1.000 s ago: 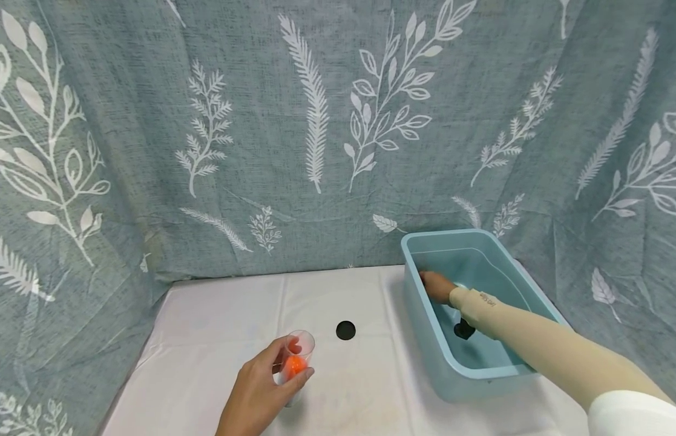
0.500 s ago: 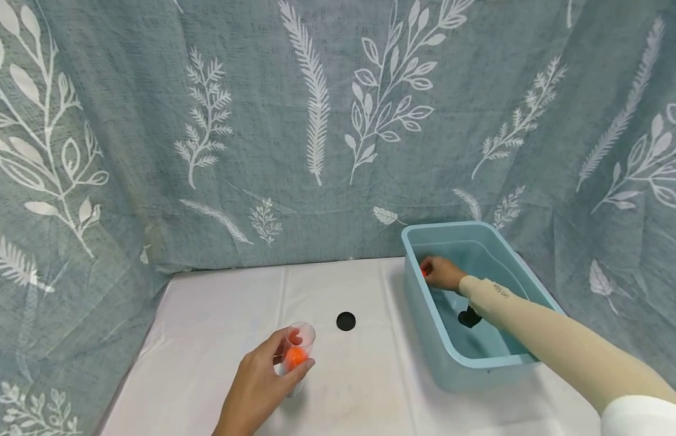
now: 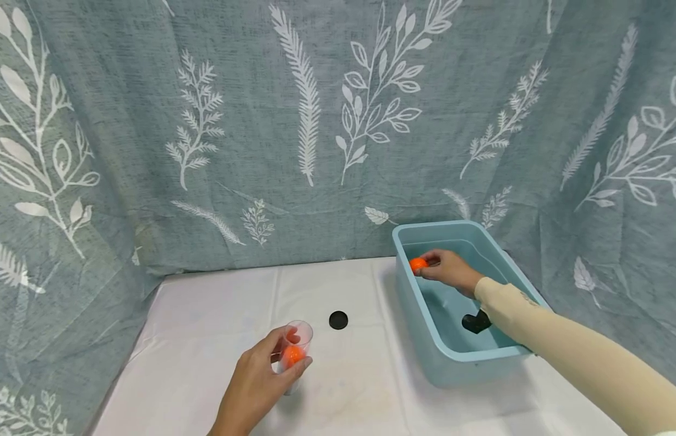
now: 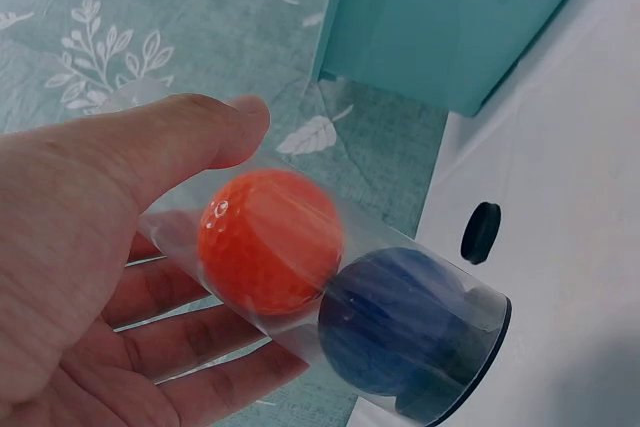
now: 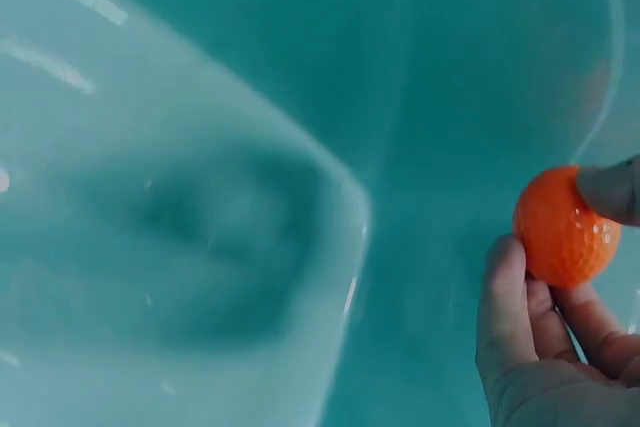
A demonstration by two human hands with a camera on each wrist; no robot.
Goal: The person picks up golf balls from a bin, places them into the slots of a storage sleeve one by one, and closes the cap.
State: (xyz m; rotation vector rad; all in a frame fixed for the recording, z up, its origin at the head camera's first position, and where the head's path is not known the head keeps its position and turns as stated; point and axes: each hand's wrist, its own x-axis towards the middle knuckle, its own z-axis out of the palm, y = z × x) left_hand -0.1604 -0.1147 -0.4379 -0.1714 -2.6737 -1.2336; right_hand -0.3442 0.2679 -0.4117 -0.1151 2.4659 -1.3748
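Note:
My left hand (image 3: 256, 378) grips a clear plastic tube (image 3: 298, 330) above the white cloth, fingers behind it and thumb in front. Inside the tube, the left wrist view shows an orange golf ball (image 4: 270, 242) next to a dark blue ball (image 4: 390, 322), which is nearer the black-rimmed end. My right hand (image 3: 452, 269) is inside the blue-green bin (image 3: 468, 372), near its left wall. Between thumb and fingers it pinches another orange golf ball (image 5: 565, 227), held up off the bin's floor.
A black round cap (image 3: 338, 320) lies on the white cloth (image 3: 218, 327) between the tube and the bin. A dark piece (image 3: 475, 322) shows below the right wrist. Behind everything hangs a grey-blue leaf-patterned curtain (image 3: 239, 121).
My right hand has risen from low in the bin, and the orange golf ball in its fingers has come into sight. My left hand holds the tube in nearly the same place.

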